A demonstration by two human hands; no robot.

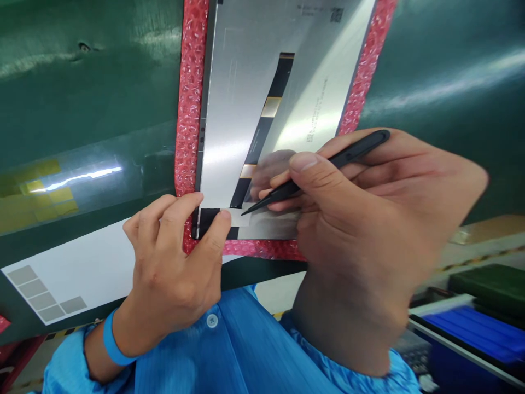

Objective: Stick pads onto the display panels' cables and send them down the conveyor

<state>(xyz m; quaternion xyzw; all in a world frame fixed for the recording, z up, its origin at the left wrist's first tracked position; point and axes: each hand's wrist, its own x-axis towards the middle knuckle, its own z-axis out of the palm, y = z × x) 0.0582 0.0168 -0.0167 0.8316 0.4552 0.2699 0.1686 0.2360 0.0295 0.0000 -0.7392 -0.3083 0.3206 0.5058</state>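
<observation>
A silver metal panel lies on red bubble wrap on a green table. A black flex strip with gold patches runs diagonally down the panel. My left hand presses its thumb and forefinger onto the panel's near left corner, on a black patch and a small pale piece. My right hand is closed on black tweezers, whose tip touches that pale piece beside the strip's lower end.
A clear sheet with yellow tape pieces and a white sheet with grey squares lie at the left. Blue bins and a dark green tray sit lower right, past the table edge. My blue sleeves are at the bottom.
</observation>
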